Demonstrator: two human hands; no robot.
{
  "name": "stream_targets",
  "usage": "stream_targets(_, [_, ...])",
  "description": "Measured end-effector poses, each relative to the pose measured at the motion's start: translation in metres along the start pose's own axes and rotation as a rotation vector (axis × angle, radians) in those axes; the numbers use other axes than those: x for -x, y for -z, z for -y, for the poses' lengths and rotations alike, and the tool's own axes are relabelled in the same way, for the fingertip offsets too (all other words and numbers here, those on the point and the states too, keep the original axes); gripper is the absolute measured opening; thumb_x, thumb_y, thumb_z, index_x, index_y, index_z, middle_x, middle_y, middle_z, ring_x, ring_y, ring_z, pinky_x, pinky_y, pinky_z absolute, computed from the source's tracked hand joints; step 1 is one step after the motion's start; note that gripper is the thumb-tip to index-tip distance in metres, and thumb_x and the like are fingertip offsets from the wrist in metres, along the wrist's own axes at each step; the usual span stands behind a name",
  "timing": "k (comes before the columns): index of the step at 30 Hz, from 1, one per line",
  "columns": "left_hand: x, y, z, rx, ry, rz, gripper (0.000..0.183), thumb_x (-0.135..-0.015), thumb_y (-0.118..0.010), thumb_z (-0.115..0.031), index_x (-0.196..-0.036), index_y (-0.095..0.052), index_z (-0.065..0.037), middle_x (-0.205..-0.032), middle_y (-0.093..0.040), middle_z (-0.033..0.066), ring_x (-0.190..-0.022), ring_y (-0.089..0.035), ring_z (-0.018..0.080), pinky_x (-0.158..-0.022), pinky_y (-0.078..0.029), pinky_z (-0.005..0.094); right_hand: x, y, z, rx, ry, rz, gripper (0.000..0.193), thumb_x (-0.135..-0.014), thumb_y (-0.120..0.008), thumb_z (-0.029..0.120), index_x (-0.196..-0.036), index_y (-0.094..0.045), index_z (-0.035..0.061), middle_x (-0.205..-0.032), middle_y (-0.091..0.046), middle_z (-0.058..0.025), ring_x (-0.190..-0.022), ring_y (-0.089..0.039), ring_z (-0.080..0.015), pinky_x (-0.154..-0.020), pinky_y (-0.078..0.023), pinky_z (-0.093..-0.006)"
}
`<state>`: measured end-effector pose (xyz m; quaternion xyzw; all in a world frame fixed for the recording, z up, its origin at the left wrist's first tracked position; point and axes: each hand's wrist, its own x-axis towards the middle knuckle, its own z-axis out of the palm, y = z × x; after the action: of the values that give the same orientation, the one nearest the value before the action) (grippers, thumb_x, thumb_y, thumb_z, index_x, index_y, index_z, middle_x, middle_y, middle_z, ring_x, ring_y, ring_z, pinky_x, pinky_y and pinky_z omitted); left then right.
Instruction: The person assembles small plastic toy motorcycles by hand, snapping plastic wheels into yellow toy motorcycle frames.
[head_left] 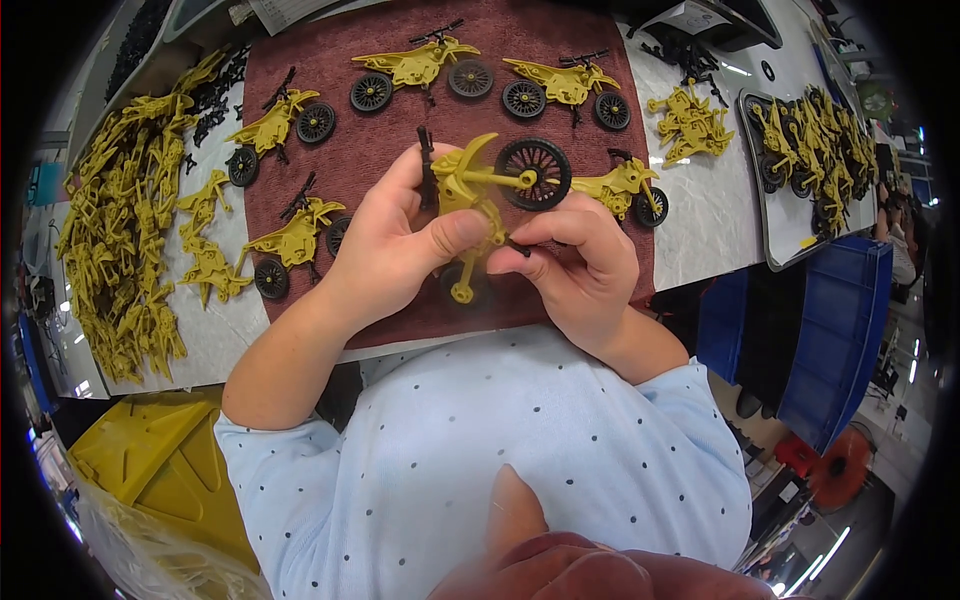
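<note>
A yellow toy motorcycle (468,178) is held over the towel in my left hand (385,245), thumb pressed on its body. Its black spoked wheel (534,173) points up and to the right, and a black handlebar (427,168) sticks up at its left. The lower wheel is partly hidden under the body. With thumb and forefinger, my right hand (585,262) pinches a small black peg-like part (517,246) against the body's side; whether it is seated there I cannot tell. Behind my right hand another toy motorcycle (615,188) stands on the towel.
On the dark red towel (430,130) stand several toy motorcycles (415,68). A large heap of yellow bodies (125,225) covers the left of the table. At the right lie more yellow bodies (692,125) and a tray (775,255) of motorcycles. Blue crates (835,340) stand beyond the table edge.
</note>
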<state>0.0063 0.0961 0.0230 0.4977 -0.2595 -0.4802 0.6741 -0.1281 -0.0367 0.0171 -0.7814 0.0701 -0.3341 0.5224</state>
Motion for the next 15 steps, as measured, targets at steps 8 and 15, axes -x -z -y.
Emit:
stream_targets(8, [-0.0006, -0.0013, 0.0043, 0.03, 0.045, -0.009, 0.044, -0.09, -0.066, -0.017, -0.124, -0.042, -0.002, -0.114, -0.056, 0.0063, -0.103, -0.055, 0.0122, -0.089, -0.047, 0.0281, -0.0026, 0.0027, 0.0016, 0.054, 0.007, 0.024, 0.024, -0.067, -0.081, 0.018, -0.083, -0.067, 0.007, -0.071, -0.058, -0.0052, -0.063, -0.056, -0.0211, -0.055, -0.045, -0.0305])
stream_targets(15, [-0.0018, -0.0013, 0.0062, 0.08, -0.006, -0.035, 0.048, -0.091, -0.064, -0.014, -0.13, -0.04, -0.001, -0.118, -0.056, 0.0084, -0.108, -0.056, 0.0151, -0.092, -0.047, 0.0297, -0.0022, 0.0008, -0.0048, 0.05, 0.08, 0.019, 0.023, -0.068, -0.079, 0.006, -0.088, -0.067, 0.0073, -0.077, -0.062, -0.0069, -0.07, -0.06, -0.0227, -0.061, -0.048, -0.0319])
